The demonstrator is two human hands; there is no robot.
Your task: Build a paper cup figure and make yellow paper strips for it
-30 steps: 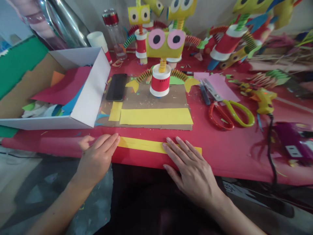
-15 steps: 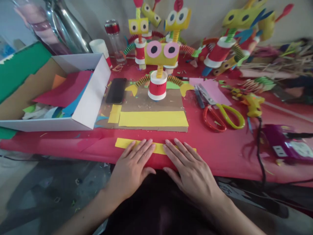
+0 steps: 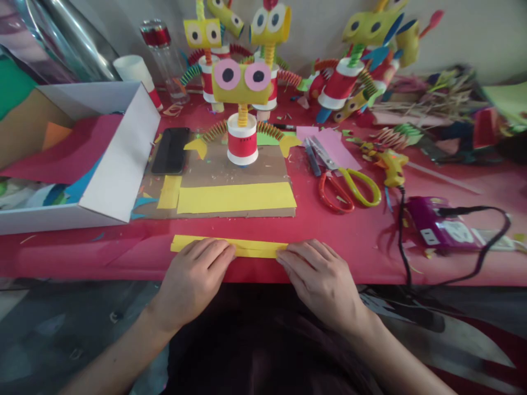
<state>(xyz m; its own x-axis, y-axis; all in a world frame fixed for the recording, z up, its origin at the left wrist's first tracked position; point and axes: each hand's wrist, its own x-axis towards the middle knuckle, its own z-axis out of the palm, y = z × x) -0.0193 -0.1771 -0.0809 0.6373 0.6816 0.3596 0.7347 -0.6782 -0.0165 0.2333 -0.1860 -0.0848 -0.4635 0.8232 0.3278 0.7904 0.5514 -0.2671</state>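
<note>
- The left hand bends over the yellow strip, fingers pressed together; their tips are hidden, so I cannot tell whether they pinch it.
- The right hand has curled fingers, with thumb and forefinger pinching the strip toward its right end.
- The strip is long, narrow, matte paper, apparently layered, with a line running lengthwise; it lies near the front edge, its left end showing beyond the left hand.
- Half a second ago both hands lay flat on it with fingers spread; now they are curled, and the view takes in more of the right side.
- Just beyond, a brown cardboard sheet bears a smooth yellow rectangle, paper crumbs and a figure with a cup body, pleated paper arms and round pink eyes.
- To the right lie scissors with one red and one yellow handle, then a yellow glue gun.
- To the left are a glossy black phone and an open white box of coloured paper.
- The surface is covered in red; more figures stand at the back against a pale grey wall.
</note>
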